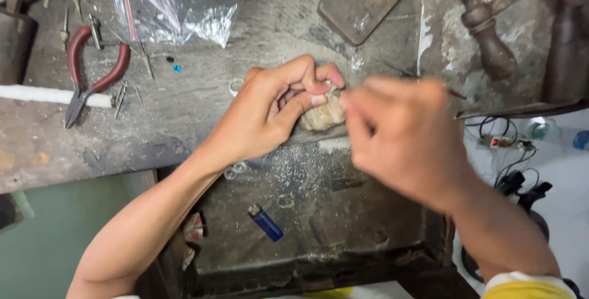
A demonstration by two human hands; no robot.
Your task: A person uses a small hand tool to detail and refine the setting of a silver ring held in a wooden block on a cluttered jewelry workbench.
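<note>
Left hand pinches a small ring-like piece between thumb and fingers, curled tight, pressed against a pale worn peg jutting off the edge of the worktop. Right hand is blurred, fingers closed near the same spot; can't tell what it grips, if anything. Red-handled pliers lie well left, clear plastic bags behind. A blue lighter sits in the dusty tray below the hands.
</note>
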